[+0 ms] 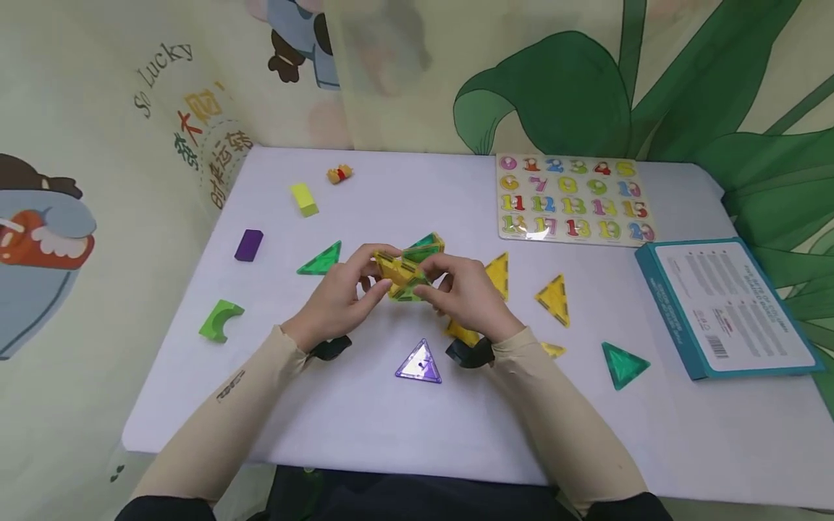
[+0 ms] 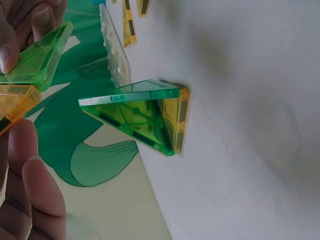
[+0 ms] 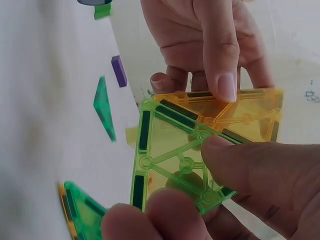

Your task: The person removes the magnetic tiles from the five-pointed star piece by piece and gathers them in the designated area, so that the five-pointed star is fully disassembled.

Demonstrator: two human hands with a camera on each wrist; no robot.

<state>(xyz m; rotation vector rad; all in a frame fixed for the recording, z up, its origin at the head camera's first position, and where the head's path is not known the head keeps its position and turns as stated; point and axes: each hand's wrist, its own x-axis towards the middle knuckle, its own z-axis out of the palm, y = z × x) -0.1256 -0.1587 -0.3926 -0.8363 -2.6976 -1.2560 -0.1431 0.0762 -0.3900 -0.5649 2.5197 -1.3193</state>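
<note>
My left hand [image 1: 342, 293] pinches a yellow triangular magnetic tile [image 3: 245, 112], its thumb flat on the face. A light green triangular magnetic tile [image 3: 170, 155] sits between the thumb and fingers of my right hand [image 1: 465, 289]. The two tiles meet edge to edge, overlapping slightly in the right wrist view. Just beyond the hands, a small pyramid of green and yellow tiles [image 2: 135, 117] stands on the table. Yellow triangle tiles [image 1: 498, 275] lie beside and partly under my right hand. A purple triangle tile [image 1: 419, 364] lies nearer the body.
A green triangle [image 1: 322, 259], purple block [image 1: 248, 245], green arch block [image 1: 220, 320], yellow-green block [image 1: 304, 200] and small bear figure [image 1: 339, 174] lie left. On the right are a number board [image 1: 573, 197], teal box [image 1: 730, 307], yellow triangle [image 1: 555, 300] and green triangle [image 1: 624, 365].
</note>
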